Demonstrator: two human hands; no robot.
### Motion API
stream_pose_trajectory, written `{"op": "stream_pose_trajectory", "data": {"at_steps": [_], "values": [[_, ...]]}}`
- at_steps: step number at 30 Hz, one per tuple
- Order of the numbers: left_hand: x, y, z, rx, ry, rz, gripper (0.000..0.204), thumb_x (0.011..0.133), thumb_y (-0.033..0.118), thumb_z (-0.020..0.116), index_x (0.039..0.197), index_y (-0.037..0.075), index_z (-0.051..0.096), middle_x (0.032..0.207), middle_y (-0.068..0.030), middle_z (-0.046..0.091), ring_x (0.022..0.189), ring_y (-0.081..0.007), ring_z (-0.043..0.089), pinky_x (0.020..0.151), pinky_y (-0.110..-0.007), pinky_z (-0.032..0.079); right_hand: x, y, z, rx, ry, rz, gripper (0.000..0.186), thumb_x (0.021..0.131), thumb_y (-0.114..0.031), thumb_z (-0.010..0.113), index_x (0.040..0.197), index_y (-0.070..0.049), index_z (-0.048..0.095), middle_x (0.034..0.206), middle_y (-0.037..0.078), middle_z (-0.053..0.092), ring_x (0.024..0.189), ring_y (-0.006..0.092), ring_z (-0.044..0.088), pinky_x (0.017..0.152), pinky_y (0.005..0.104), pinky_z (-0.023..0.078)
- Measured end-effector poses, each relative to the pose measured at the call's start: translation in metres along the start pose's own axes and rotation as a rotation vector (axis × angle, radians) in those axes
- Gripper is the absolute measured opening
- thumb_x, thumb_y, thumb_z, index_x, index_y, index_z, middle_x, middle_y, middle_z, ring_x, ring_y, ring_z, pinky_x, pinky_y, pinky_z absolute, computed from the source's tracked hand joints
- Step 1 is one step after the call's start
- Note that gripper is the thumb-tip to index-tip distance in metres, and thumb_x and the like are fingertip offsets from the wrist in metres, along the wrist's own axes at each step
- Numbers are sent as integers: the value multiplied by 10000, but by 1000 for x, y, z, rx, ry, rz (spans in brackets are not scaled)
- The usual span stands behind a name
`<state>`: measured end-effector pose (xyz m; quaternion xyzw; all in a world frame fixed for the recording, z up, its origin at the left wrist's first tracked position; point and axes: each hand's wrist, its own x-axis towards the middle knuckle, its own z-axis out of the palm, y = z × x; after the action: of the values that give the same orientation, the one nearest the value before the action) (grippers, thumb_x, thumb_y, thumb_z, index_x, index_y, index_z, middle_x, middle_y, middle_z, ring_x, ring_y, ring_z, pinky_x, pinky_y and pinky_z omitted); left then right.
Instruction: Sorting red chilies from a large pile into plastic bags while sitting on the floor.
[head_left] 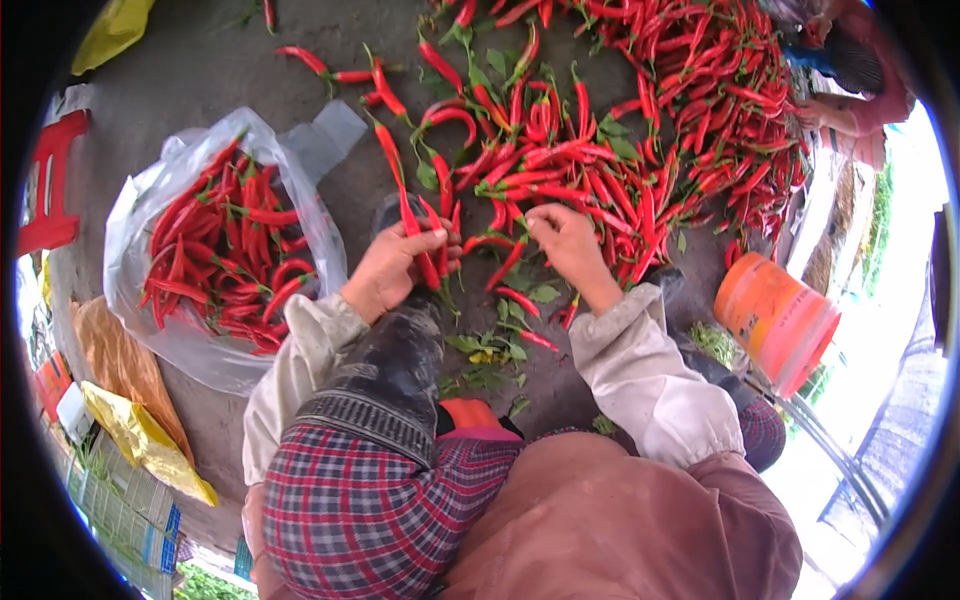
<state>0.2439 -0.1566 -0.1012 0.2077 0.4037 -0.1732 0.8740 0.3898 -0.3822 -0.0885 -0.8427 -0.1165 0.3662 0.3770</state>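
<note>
Between the clear plastic bag point(325, 235) and the spread of loose chillies point(600, 185), the left hand point(405, 262) is curled around a few held chillies point(421, 255), thumb laid across them, their long glossy bodies pointing away from the person. To its right, the right hand point(565, 245) has thumb and forefinger drawn close together at the near edge of the loose chillies; whether a stem is pinched there, I cannot tell. Slender, curved and smooth, the red pods with green stems thicken into a heap point(700, 110) at upper right. Thin and crinkled, the bag stands wide-mouthed on the left, partly filled with bagged chillies point(225, 245). Limp green leaves point(485, 350) lie between the dark boots point(385, 350). Rough grey ground point(220, 75) shows beyond the bag, and a strip separates its rim from the left hand. An orange bucket point(775, 318) tilts at right, well apart from both hands.
</note>
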Motion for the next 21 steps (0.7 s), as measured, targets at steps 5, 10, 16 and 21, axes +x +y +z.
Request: {"op": "stream_pose_trajectory", "data": {"at_steps": [5,10,16,21], "values": [[-8,1,1,135,1,87,222,856,38,693,1059,33,603,908,-44,642,818,-203,654,743,-378,553,-17,-9,28,-57,-143,-141,257,901,-268,607,959,-23,660,860,190,665,792,351,652,702,418,501],[-2,-2,9,182,-143,63,418,926,44,605,1329,8,501,1099,-131,665,960,-235,662,853,-384,550,-48,4,47,-182,-260,-128,256,885,-281,583,953,-45,656,869,198,657,837,389,640,716,457,500],[-8,9,-4,-5,59,162,258,931,47,562,1183,23,512,922,-115,616,822,-256,631,755,-442,566,-55,15,33,-198,-271,-96,247,901,-278,578,969,-53,652,909,155,667,869,345,642,753,433,499],[-21,18,-8,-92,114,185,264,909,16,544,1169,50,516,922,-120,613,815,-270,630,743,-452,559,-38,9,15,-403,-125,-231,205,883,-233,544,906,-56,646,894,138,638,878,342,624,762,452,506]]}}
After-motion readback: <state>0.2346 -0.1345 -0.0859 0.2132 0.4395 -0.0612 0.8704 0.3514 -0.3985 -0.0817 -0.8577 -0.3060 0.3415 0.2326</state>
